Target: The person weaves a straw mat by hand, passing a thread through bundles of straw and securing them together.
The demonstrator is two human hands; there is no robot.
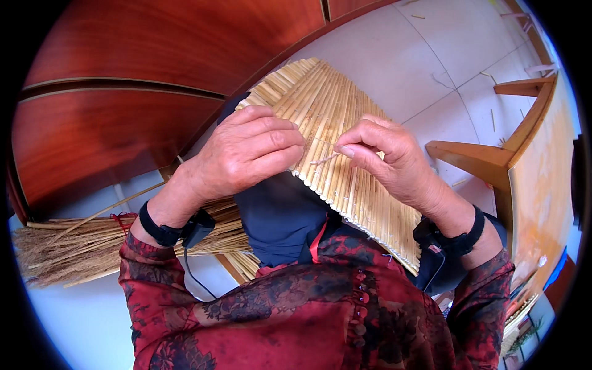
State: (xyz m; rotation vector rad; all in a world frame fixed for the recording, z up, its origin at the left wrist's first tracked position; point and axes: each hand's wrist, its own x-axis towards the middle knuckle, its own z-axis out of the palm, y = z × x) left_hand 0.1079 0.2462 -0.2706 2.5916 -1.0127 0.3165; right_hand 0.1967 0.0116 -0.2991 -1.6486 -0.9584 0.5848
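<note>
Across my lap lies a mat of pale straw-coloured stalks (345, 132), laid side by side and stitched together. My left hand (259, 142) is closed at the mat's left edge, its fingers curled over the stalks and its thumb hidden. Over the middle of the mat, my right hand (385, 148) pinches a thin thread between thumb and forefinger. That thread (320, 140) runs faintly toward the left hand. Just below the right fingertips, a short twisted pinkish cord (325, 160) rests on the stalks.
A bundle of stalks with brushy heads (46, 253) lies at my left, with a red string on it. Reddish wooden panels (117, 135) rise beyond the left hand. To the right stands a wooden piece with legs (542, 179). Stalk scraps lie on the tiled floor (456, 117).
</note>
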